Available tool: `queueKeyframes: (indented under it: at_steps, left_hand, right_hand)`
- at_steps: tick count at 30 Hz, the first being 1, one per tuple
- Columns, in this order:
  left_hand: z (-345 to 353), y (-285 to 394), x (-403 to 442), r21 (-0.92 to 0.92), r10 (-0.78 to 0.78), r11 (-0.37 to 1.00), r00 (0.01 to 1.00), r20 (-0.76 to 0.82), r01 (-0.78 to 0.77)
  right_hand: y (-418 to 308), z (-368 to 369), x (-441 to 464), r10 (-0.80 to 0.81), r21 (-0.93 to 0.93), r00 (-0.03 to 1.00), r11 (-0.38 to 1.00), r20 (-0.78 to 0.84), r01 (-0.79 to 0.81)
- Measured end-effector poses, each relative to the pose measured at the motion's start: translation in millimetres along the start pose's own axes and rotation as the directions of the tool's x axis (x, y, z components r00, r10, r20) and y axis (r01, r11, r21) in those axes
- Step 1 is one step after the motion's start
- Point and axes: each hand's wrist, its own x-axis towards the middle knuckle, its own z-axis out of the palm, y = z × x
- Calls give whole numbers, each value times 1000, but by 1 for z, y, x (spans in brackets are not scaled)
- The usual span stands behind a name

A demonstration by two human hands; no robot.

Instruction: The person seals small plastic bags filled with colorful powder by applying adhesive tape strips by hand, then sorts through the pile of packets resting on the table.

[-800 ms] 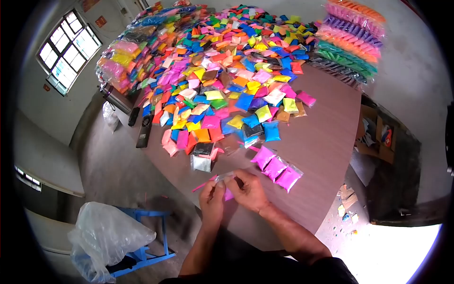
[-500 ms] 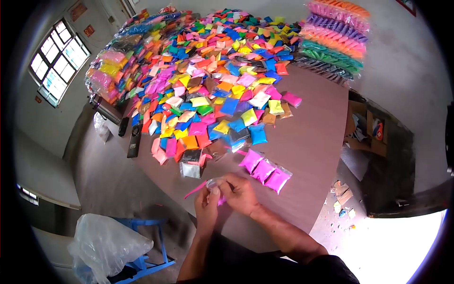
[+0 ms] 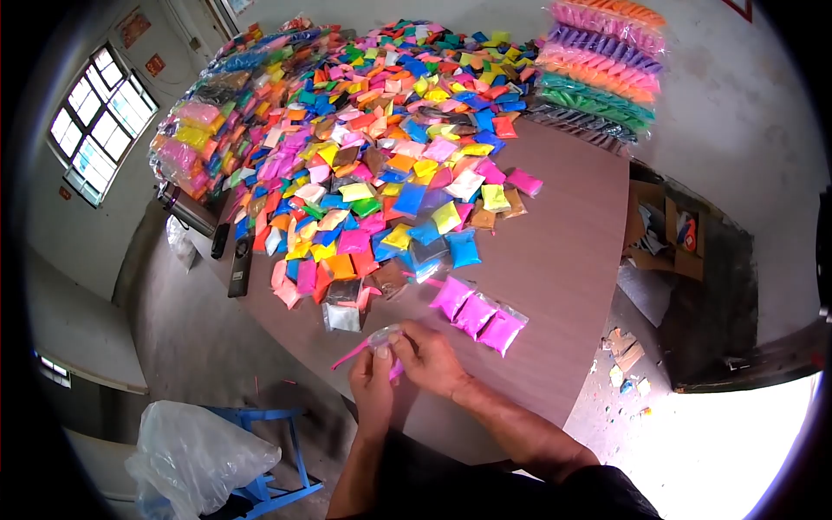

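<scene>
Over the near edge of the table, a small clear plastic bag (image 3: 382,335) with some pink in its lower part is pinched between both hands. My left hand (image 3: 373,392) is closed on its left side, thumb up. From the right, my right hand (image 3: 431,357) grips the bag's upper edge with thumb and fingers. A thin pink strip (image 3: 350,354) sticks out leftward by the bag; how it is attached is hidden. Three pink packets (image 3: 476,315) lie in a slanting row just beyond my right hand. A packet with whitish content (image 3: 342,318) lies ahead of my left hand.
A large heap of colourful packets (image 3: 381,165) covers the far part of the brown table (image 3: 572,260). Stacked bagged bundles (image 3: 602,69) stand at the back right. A steel flask (image 3: 187,211) and a dark remote-like object (image 3: 240,267) are at the left edge. A blue stool (image 3: 299,451) carries a plastic sheet.
The view has shifted slightly. Between my fingers, more of the bag's clear upper part shows, and the pink strip has tilted a little. Both hands keep their grip.
</scene>
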Motion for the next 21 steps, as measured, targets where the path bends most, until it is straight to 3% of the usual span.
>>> queueKeyframes:
  at_steps: [2,6,8,9,11,14,18,21]
  left_hand:
    - [0,5,0,0,-15,1000,999,40,15]
    - [0,6,2,47,15,999,993,117,-21]
    - [2,8,3,-24,1,1000,993,121,2]
    - [0,6,2,-24,-1,1000,993,117,4]
    - [-4,0,3,-41,-10,999,996,87,14]
    - [-6,-3,2,-59,3,998,998,64,0]
    - [-5,1,2,-63,-8,998,996,83,13]
    - [-2,8,4,-89,-15,996,991,134,27]
  right_hand:
    - [1,2,-2,117,78,993,990,17,-118]
    - [-4,1,-1,170,158,985,972,33,-173]
    - [-15,-3,0,302,289,944,900,129,-327]
    - [-15,-3,0,304,289,943,899,133,-330]
    - [-12,-2,0,147,136,988,979,45,-152]
    - [-7,-1,1,103,2,994,995,41,-103]
    - [-3,-2,1,136,-11,988,991,74,-136]
    - [-1,-2,1,174,132,982,974,70,-182]
